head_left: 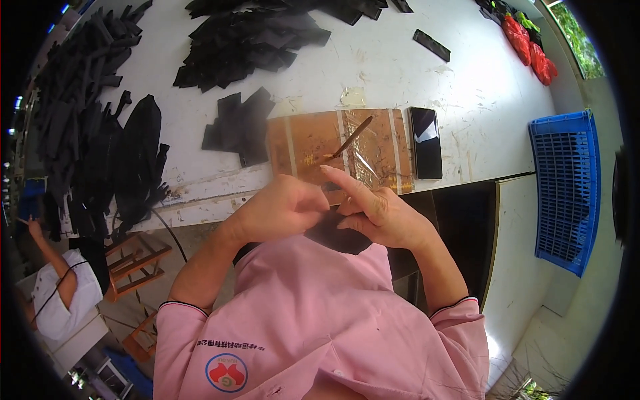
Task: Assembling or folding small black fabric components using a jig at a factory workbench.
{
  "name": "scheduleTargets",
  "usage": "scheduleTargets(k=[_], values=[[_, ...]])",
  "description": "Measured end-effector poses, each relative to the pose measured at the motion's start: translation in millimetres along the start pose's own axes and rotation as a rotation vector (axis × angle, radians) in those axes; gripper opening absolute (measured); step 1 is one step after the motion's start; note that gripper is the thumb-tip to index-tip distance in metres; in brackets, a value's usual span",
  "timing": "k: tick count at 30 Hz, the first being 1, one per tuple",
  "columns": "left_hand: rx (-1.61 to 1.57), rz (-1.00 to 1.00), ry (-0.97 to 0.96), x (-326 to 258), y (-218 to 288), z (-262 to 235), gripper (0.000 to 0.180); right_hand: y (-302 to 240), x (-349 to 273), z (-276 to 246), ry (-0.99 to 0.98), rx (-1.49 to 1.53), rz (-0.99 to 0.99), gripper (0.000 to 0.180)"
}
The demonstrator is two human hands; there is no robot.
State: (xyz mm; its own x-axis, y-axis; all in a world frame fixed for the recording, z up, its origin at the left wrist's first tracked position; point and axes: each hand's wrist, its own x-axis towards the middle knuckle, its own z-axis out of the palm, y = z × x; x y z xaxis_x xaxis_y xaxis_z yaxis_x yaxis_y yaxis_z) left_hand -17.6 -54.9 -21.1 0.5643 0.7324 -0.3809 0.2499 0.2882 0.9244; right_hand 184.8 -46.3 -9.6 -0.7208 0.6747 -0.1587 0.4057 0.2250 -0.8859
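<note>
Both of my hands meet in front of my chest at the table's near edge. My left hand (pixel 283 208) is closed, its fingers curled and slightly blurred, at the upper left of a black fabric piece (pixel 339 237). On the other side, my right hand (pixel 381 212) has its index finger stretched forward, with the thumb and other fingers bent in on the same piece. The fabric hangs below both hands; its gripped edge is partly hidden. Just beyond them lies a brown board (pixel 283 143) crossed by clear tape strips, with a thin dark pointed tool (pixel 352 137) on it.
A phone (pixel 427 143) lies right of the board. Black fabric pieces form a stack (pixel 240 127), a heap (pixel 247 47) and a large pile (pixel 80 120). A blue plastic crate (pixel 567 190) stands at right. Another person (pixel 67 293) and a wooden stool (pixel 137 263) are at lower left.
</note>
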Motion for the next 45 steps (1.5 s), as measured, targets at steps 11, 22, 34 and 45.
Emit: scheduleTargets(k=[11,22,34,45], values=[[0.09,0.278,0.703,-3.2,-28.1,43.7,0.01,3.4,15.7,61.7,0.819,0.108,-0.06,0.01],[-0.999,0.137,0.33,0.8,-16.0,26.2,0.021,32.0,25.5,60.2,0.616,0.882,0.152,0.004],[-0.611,0.203,0.558,8.9,-33.2,30.9,0.029,40.7,22.7,58.0,0.464,1.21,0.228,0.014],[0.11,0.562,0.669,4.1,4.6,34.2,0.033,-0.3,16.1,22.7,0.65,0.618,-0.206,0.019]])
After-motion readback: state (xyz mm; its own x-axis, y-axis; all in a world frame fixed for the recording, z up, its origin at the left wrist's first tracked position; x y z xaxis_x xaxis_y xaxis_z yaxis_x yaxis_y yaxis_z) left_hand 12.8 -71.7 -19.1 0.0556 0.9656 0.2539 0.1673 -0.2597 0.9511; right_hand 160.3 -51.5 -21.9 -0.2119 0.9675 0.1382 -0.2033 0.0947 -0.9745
